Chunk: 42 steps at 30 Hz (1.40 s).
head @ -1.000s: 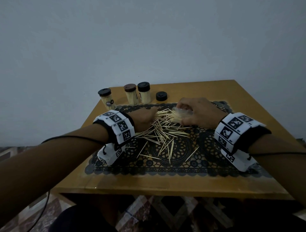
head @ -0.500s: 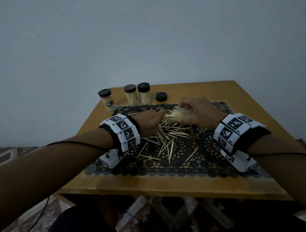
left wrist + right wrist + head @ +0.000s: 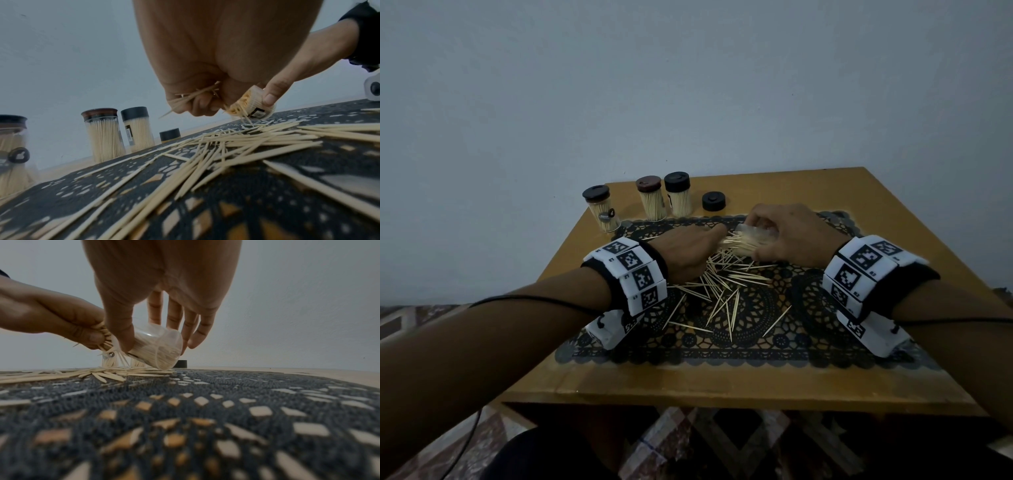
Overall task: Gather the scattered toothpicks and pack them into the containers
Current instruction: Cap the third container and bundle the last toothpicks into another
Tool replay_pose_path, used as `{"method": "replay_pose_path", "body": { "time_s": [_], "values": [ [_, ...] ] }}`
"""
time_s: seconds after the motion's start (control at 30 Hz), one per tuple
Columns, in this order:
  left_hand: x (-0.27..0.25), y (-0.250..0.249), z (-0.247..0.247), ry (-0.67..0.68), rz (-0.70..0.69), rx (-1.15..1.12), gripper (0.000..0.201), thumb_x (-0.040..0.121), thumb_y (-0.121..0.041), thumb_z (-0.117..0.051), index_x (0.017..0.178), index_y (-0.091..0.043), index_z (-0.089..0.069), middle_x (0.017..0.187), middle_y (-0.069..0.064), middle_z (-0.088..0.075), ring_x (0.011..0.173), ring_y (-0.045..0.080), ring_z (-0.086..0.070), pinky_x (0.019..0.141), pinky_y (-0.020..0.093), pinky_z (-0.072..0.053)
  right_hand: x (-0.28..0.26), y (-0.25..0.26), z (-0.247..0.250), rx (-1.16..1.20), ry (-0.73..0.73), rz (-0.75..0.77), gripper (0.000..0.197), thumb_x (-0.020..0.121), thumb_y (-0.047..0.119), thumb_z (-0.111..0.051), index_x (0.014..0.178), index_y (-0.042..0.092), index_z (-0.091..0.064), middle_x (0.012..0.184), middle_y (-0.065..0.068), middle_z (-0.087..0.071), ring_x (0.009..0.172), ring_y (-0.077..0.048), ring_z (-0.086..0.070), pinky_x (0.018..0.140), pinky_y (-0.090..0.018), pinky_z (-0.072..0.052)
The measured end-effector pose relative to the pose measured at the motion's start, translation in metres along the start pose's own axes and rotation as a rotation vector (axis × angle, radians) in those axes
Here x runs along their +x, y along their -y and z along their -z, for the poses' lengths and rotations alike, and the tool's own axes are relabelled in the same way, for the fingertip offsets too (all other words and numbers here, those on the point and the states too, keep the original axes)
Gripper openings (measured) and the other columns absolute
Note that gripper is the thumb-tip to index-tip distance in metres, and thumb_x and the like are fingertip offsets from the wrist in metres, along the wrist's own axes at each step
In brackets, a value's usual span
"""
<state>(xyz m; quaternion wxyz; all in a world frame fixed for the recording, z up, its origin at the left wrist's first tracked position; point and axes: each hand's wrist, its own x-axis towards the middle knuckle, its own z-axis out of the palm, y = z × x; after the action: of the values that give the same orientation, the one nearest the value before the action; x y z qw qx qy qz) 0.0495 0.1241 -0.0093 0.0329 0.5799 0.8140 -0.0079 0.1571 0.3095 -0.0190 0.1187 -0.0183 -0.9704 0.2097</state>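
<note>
Now right hand (image 3: 787, 236) gripping tilted clear container (image 3: 156, 347) mid-frame, left hand (image 3: 688, 250) pinching a toothpick bunch (image 3: 191, 99) at its mouth, loose toothpicks (image 3: 722, 291) below

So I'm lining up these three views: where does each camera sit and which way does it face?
Head: looks forward and down at the table; both forearms, left hand and right hand show.
Left wrist: low over the mat, facing the capped jars; left hand pinches toothpicks.
Right wrist: low over the mat, facing the wall; right hand grips the tilted clear container.
Shared: both hands and that container.
</note>
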Motion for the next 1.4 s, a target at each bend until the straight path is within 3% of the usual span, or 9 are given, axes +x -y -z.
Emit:
{"method": "replay_pose_path", "body": {
  "time_s": [0.1, 0.3, 0.43, 0.6, 0.7, 0.87, 1.03, 1.2, 1.4],
  "values": [
    [0.005, -0.005, 0.001, 0.034, 0.063, -0.035, 0.015, 0.096, -0.008, -0.043, 0.110, -0.005, -0.041, 0.090, 0.015, -0.054, 0.073, 0.029, -0.047, 0.064, 0.039, -0.038, 0.000, 0.001, -0.001, -0.005, 0.004, 0.042, 0.043, 0.072, 0.025, -0.083, 0.110, 0.020, -0.063, 0.096, 0.006, -0.061, 0.080, -0.009, -0.055, 0.061, -0.014, -0.036],
    [0.012, -0.013, 0.009, 0.048, 0.219, -0.254, 0.038, 0.094, -0.016, -0.056, 0.124, -0.004, -0.035, 0.106, 0.014, -0.054, 0.089, 0.029, -0.053, 0.069, 0.037, -0.040, 0.000, 0.001, -0.001, 0.006, 0.026, 0.043, 0.046, 0.071, 0.024, -0.084, 0.112, 0.020, -0.065, 0.098, 0.004, -0.062, 0.085, -0.014, -0.058, 0.067, -0.021, -0.041],
    [0.010, -0.007, 0.017, 0.030, 0.256, -0.459, 0.041, 0.089, 0.001, -0.052, 0.126, -0.008, -0.038, 0.104, 0.013, -0.050, 0.076, 0.018, -0.049, 0.058, 0.027, -0.042, 0.000, 0.001, -0.001, 0.021, 0.024, 0.027, 0.046, 0.070, 0.025, -0.085, 0.112, 0.021, -0.065, 0.101, 0.003, -0.064, 0.088, -0.014, -0.058, 0.072, -0.025, -0.044],
    [0.003, 0.001, 0.013, -0.077, 0.299, -0.596, 0.036, 0.087, 0.008, -0.052, 0.118, -0.010, -0.050, 0.110, 0.009, -0.054, 0.099, 0.025, -0.056, 0.085, 0.042, -0.054, -0.001, 0.002, 0.000, 0.052, 0.024, 0.019, 0.045, 0.070, 0.026, -0.085, 0.110, 0.021, -0.065, 0.103, 0.001, -0.065, 0.091, -0.016, -0.060, 0.077, -0.031, -0.051],
    [0.000, 0.005, 0.009, -0.191, 0.318, -0.735, 0.022, 0.086, 0.004, -0.062, 0.104, -0.007, -0.056, 0.089, 0.003, -0.062, 0.077, 0.014, -0.064, 0.064, 0.021, -0.056, -0.001, 0.003, 0.001, 0.064, 0.018, 0.022, 0.044, 0.070, 0.025, -0.085, 0.110, 0.020, -0.066, 0.104, 0.000, -0.066, 0.091, -0.016, -0.060, 0.078, -0.032, -0.052],
    [-0.001, 0.002, 0.005, -0.273, 0.306, -0.945, 0.007, 0.086, 0.001, -0.065, 0.089, 0.002, -0.059, 0.075, 0.012, -0.069, 0.065, 0.018, -0.069, 0.059, 0.024, -0.057, -0.002, 0.004, 0.000, 0.069, 0.005, 0.035, 0.045, 0.070, 0.026, -0.085, 0.110, 0.018, -0.067, 0.103, 0.000, -0.067, 0.091, -0.017, -0.062, 0.081, -0.038, -0.054],
    [-0.001, -0.002, 0.004, -0.272, 0.271, -0.745, 0.017, 0.090, -0.019, -0.064, 0.092, -0.003, -0.068, 0.075, 0.004, -0.068, 0.060, 0.007, -0.064, 0.055, 0.020, -0.052, -0.001, 0.002, -0.001, 0.062, -0.004, 0.026, 0.047, 0.069, 0.027, -0.085, 0.111, 0.017, -0.066, 0.104, -0.001, -0.067, 0.090, -0.016, -0.061, 0.080, -0.035, -0.054],
    [-0.002, 0.004, 0.003, -0.249, 0.274, -0.655, 0.013, 0.089, -0.009, -0.064, 0.099, -0.001, -0.068, 0.091, 0.011, -0.071, 0.081, 0.020, -0.068, 0.075, 0.030, -0.057, 0.000, 0.002, -0.001, 0.065, -0.003, 0.026, 0.047, 0.070, 0.027, -0.085, 0.111, 0.018, -0.065, 0.104, 0.001, -0.066, 0.091, -0.015, -0.061, 0.079, -0.031, -0.053],
    [0.005, -0.004, 0.002, -0.387, 0.301, -0.626, 0.019, 0.080, -0.020, -0.076, 0.083, -0.006, -0.065, 0.079, 0.003, -0.072, 0.070, 0.011, -0.067, 0.065, 0.024, -0.053, -0.001, 0.002, -0.001, 0.086, -0.007, 0.056, 0.048, 0.068, 0.027, -0.087, 0.111, 0.020, -0.067, 0.100, 0.001, -0.068, 0.087, -0.013, -0.061, 0.077, -0.029, -0.052]
  ]
}}
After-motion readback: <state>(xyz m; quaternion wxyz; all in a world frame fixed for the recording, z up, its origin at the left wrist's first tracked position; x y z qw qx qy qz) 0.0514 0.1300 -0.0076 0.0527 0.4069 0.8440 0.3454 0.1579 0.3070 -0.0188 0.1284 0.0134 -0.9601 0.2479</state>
